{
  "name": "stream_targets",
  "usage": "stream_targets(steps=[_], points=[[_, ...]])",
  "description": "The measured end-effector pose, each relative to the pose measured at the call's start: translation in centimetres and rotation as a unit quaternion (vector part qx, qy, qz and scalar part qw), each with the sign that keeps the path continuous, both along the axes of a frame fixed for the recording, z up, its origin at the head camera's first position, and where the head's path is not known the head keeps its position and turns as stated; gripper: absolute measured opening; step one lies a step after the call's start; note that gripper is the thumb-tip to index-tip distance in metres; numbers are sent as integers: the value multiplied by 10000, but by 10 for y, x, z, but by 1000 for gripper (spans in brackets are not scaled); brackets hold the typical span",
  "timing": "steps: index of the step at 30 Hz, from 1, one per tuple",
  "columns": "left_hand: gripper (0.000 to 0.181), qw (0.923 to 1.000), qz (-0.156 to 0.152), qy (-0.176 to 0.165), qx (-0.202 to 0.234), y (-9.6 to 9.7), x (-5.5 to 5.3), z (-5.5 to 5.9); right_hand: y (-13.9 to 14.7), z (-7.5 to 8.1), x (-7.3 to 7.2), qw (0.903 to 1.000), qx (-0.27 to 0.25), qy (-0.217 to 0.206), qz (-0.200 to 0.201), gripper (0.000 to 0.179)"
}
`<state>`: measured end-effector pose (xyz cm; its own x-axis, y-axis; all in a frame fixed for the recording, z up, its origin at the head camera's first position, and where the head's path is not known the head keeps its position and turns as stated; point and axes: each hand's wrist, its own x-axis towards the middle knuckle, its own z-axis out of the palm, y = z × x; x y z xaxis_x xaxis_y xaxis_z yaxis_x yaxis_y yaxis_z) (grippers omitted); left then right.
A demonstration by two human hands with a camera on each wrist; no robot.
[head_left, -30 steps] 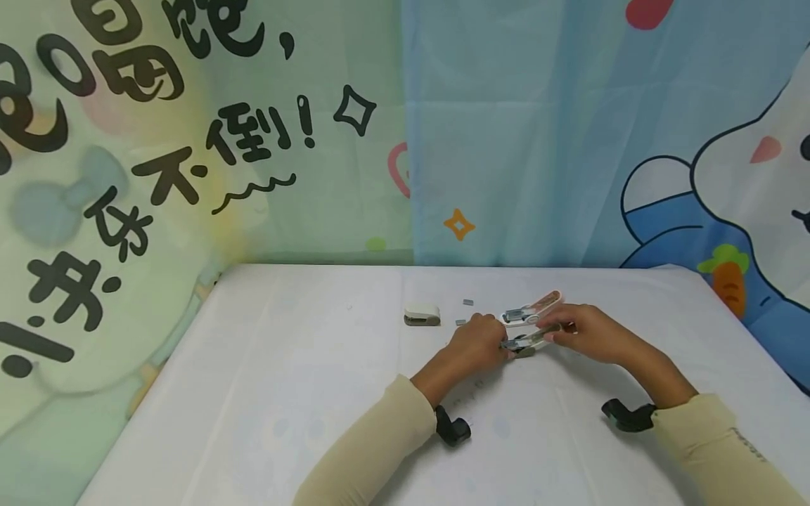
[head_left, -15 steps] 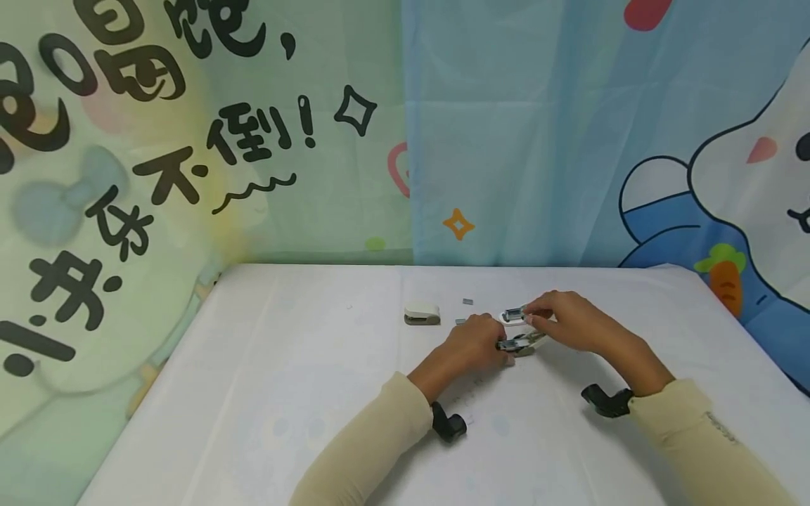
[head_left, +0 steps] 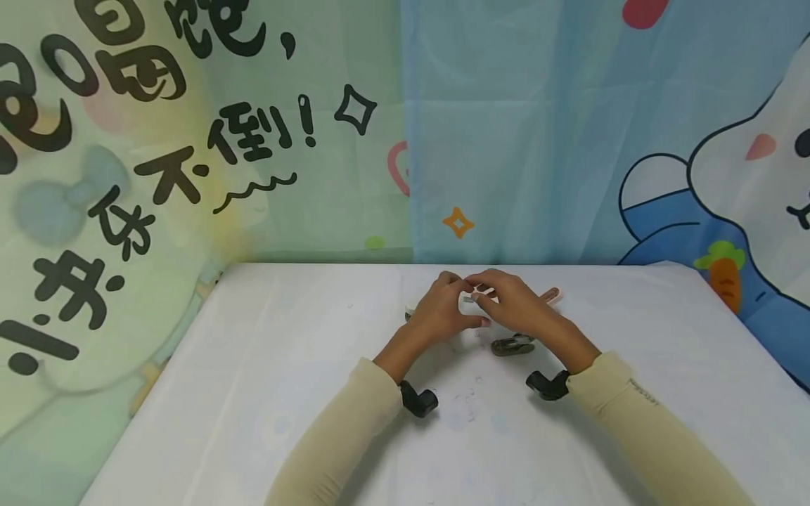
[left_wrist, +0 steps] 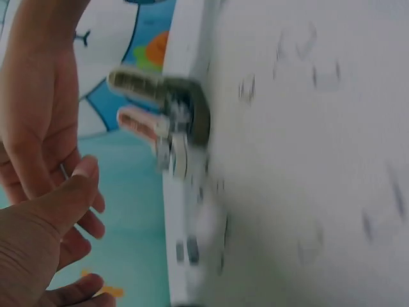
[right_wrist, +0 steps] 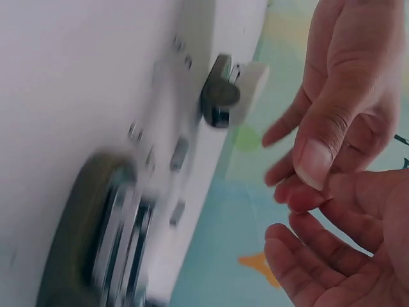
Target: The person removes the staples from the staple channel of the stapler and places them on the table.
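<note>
Raised over the far part of the table, my left hand (head_left: 438,309) and right hand (head_left: 515,306) meet at the fingertips. In the right wrist view the left thumb (right_wrist: 314,163) overlaps the right fingertips (right_wrist: 305,198); no object shows between them. The fingers of both hands are loosely bent. Under and beside the right hand lies a dark green stapler (head_left: 514,344), opened out, its metal channel showing in the right wrist view. Behind it lies a pink and white stapler (left_wrist: 137,121), also opened, partly hidden by the right arm in the head view.
A small white and green stapler (right_wrist: 223,93) stands to the left, mostly behind my left hand in the head view. Two short grey staple strips (right_wrist: 180,152) lie between the staplers. Loose staples (right_wrist: 134,131) are scattered over the white tabletop (head_left: 285,365). Printed curtains hang behind.
My left hand has let go of the green stapler and moved up and left. My right hand has left the pink stapler and moved left to meet it. Both staplers stay on the table.
</note>
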<state>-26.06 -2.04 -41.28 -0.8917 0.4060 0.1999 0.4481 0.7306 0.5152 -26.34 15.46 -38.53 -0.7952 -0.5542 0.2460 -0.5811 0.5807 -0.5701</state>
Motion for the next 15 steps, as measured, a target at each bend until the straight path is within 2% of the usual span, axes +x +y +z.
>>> stream_targets(steps=[4,8,12,15], points=[[72,9996,239,-72,-125,-19,-7,0,-17,-5,-8,9988,-273,-374,178,45],[79,9980,536,-230,-244,-37,-11,-3,-33,-11,-13,9968,-210,-767,101,52],[81,9957,773,-304,-400,-53,-11,-7,-46,-19,-17,9961,-5,-877,127,53],[79,9938,868,-512,-474,-61,-12,-11,-53,-24,-20,9955,95,-893,304,52]])
